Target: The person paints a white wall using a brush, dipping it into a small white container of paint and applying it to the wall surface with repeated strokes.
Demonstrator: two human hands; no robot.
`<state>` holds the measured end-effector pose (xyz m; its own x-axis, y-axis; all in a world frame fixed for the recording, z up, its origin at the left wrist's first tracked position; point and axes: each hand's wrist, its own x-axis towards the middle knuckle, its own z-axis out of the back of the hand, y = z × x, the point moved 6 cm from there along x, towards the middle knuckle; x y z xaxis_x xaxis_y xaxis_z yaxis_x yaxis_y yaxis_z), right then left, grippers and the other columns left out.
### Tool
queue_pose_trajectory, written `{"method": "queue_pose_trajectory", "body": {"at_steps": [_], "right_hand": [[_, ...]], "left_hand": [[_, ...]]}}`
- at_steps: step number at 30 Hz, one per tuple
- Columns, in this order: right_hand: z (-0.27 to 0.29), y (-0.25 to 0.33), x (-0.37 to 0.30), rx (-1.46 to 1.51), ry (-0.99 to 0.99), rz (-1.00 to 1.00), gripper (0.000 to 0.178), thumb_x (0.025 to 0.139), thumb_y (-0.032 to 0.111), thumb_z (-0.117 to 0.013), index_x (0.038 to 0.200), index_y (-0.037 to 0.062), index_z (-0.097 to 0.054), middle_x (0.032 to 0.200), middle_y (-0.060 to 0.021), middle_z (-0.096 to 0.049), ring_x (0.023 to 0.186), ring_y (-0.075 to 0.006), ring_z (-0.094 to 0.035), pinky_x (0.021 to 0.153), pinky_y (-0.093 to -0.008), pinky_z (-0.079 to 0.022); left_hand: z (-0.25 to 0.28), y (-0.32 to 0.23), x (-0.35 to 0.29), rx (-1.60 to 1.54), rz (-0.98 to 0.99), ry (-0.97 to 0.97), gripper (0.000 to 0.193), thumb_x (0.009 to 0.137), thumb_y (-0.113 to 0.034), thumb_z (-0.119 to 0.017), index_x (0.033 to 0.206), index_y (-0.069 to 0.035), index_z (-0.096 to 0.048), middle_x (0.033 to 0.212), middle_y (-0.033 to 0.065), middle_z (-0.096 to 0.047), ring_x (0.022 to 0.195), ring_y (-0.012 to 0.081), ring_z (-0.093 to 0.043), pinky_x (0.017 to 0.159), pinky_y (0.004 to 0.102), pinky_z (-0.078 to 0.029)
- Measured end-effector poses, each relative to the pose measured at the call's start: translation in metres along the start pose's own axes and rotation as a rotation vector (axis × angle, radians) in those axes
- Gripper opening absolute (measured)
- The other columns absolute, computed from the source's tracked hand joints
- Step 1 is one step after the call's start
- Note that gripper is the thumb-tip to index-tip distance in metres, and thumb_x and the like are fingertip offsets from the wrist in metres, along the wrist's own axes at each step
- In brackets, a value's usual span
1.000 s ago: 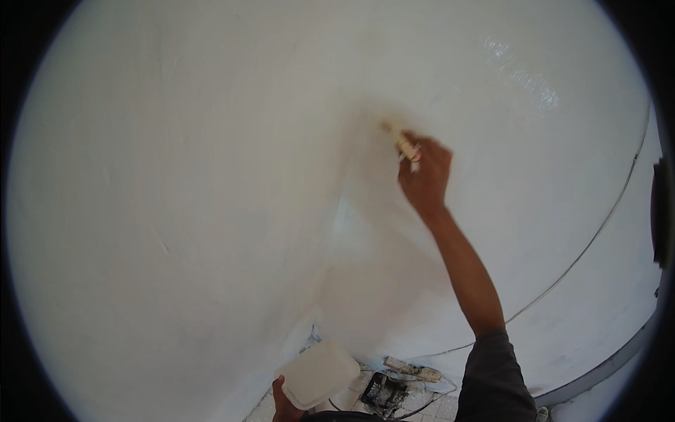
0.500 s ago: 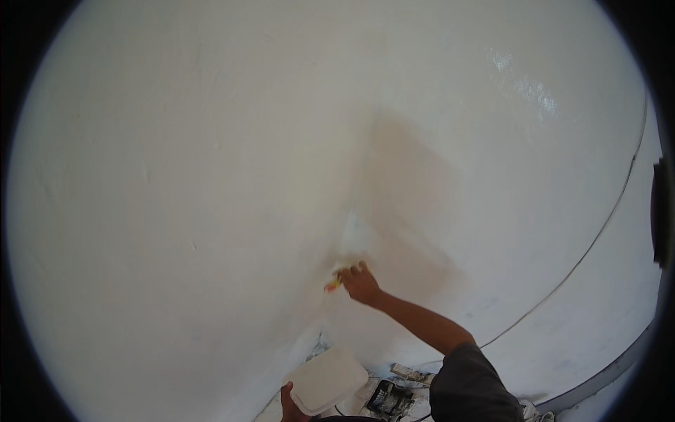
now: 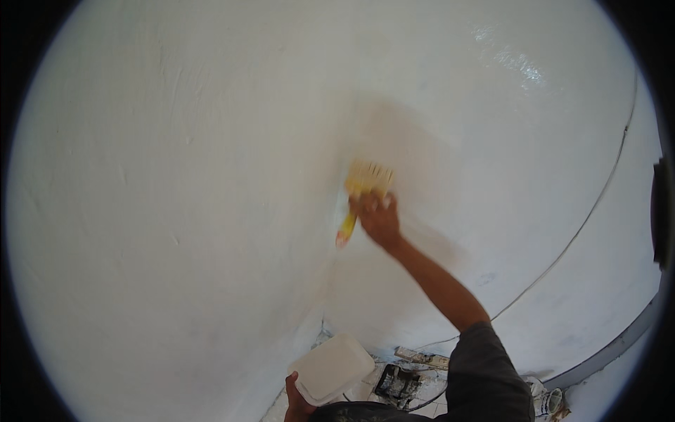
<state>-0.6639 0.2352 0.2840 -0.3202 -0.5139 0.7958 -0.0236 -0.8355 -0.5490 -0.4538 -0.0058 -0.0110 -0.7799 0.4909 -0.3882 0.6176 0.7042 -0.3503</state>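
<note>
My right hand grips a wide paintbrush with pale bristles and a yellow handle tipped in red. The bristles point up at the corner where two white walls meet; whether they touch the surface I cannot tell. Low in the view, my left hand is closed on the edge of a rounded rectangular white plastic container. Its pale face is turned up, and I cannot make out whether that is a lid or what is inside.
A paint-stained black tray and a stained board lie on the tiled floor at the wall's foot. A white bucket stands at the lower right. Along the right wall hangs a thin cable; a dark object sits at the far right.
My right hand has moved up along the corner with the paintbrush, whose bristles now show plainly. My left hand and the container have shifted only slightly.
</note>
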Motion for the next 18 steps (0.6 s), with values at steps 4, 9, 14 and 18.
{"method": "queue_pose_trajectory", "body": {"at_steps": [4,9,14,18], "right_hand": [[-0.024,0.079,-0.13,0.26,0.342,0.239,0.029,0.079,0.018,-0.058,0.108,0.0175,-0.058,0.096,-0.0063,-0.054,0.097,-0.0256,-0.054,0.085,-0.0531,-0.04],[-0.015,0.052,-0.096,0.338,0.547,-0.02,0.03,0.076,0.012,-0.055,0.105,0.0162,-0.06,0.089,-0.0052,-0.057,0.089,-0.0245,-0.057,0.084,-0.0499,-0.039],[0.05,-0.099,0.046,0.556,0.019,-0.465,0.035,0.066,-0.004,-0.055,0.096,0.013,-0.061,0.09,-0.0084,-0.058,0.085,-0.028,-0.056,0.07,-0.042,-0.039],[0.118,-0.13,0.079,0.18,-0.242,-0.405,0.038,0.066,0.005,-0.065,0.103,0.0144,-0.063,0.095,-0.0056,-0.057,0.091,-0.0252,-0.055,0.073,-0.0402,-0.04]], "left_hand": [[-0.01,0.0,-0.011,0.014,0.012,0.027,0.073,0.079,-0.05,-0.041,0.137,-0.006,-0.033,0.131,0.0178,-0.045,0.118,0.0373,-0.047,0.095,0.0557,-0.038],[0.005,-0.006,-0.006,0.046,-0.046,0.006,0.073,0.079,-0.05,-0.041,0.137,-0.006,-0.031,0.13,0.0181,-0.046,0.117,0.0373,-0.047,0.095,0.0548,-0.039],[0.0,-0.014,-0.017,0.04,0.028,-0.014,0.071,0.081,-0.051,-0.039,0.137,-0.008,-0.032,0.129,0.0164,-0.047,0.116,0.037,-0.047,0.094,0.054,-0.04],[0.003,-0.013,-0.007,0.026,0.025,0.004,0.07,0.081,-0.051,-0.038,0.137,-0.009,-0.034,0.13,0.0155,-0.047,0.116,0.0374,-0.047,0.093,0.0566,-0.04]]}}
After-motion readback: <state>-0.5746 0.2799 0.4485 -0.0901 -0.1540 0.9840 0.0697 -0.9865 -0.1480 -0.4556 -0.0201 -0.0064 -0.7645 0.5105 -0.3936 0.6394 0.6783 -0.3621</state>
